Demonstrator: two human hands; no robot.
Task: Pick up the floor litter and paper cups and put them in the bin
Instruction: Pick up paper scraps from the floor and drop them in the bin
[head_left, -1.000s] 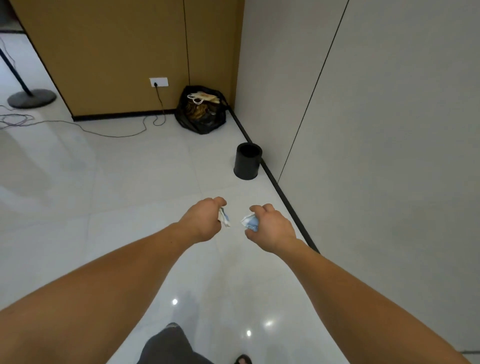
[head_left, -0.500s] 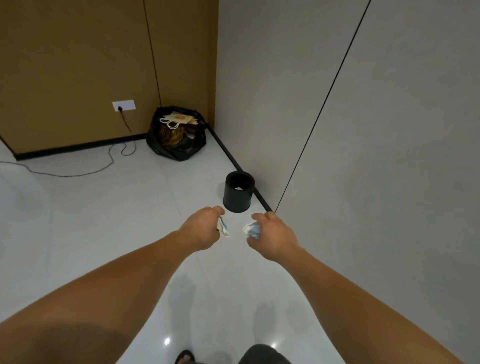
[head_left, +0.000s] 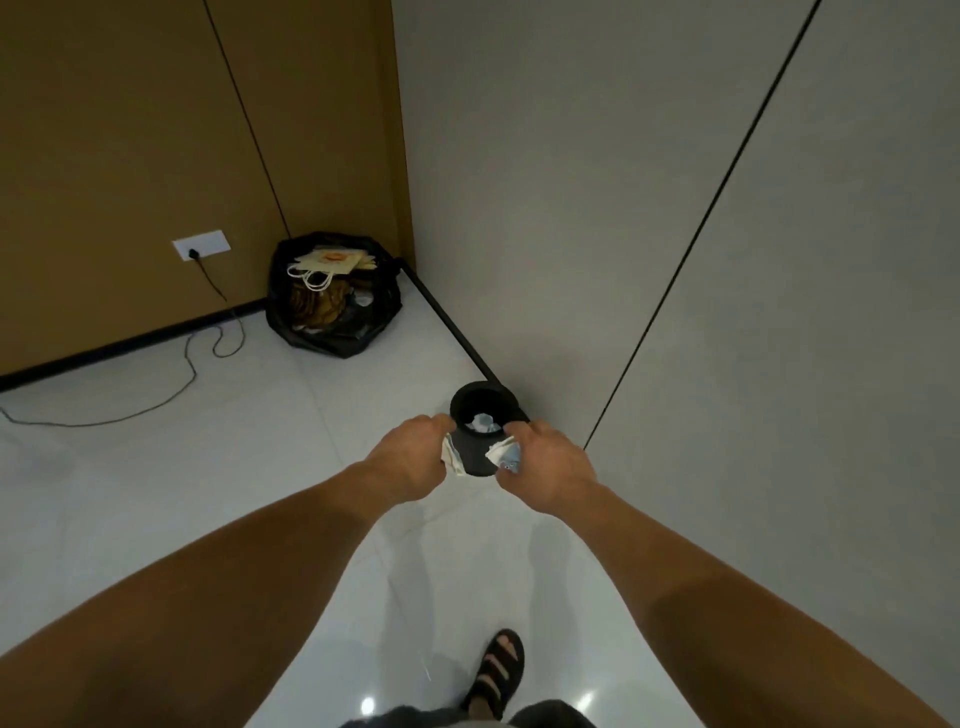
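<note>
Left hand grips a paper scrap, right hand a crumpled wad, both seemingly just short of the bin.

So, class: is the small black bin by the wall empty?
No, crumpled white paper lies at the bottom of the black bin.

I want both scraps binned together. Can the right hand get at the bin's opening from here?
Probably yes: the right hand, gripping crumpled paper, is beside the open rim of the black bin, with nothing between them.
</note>
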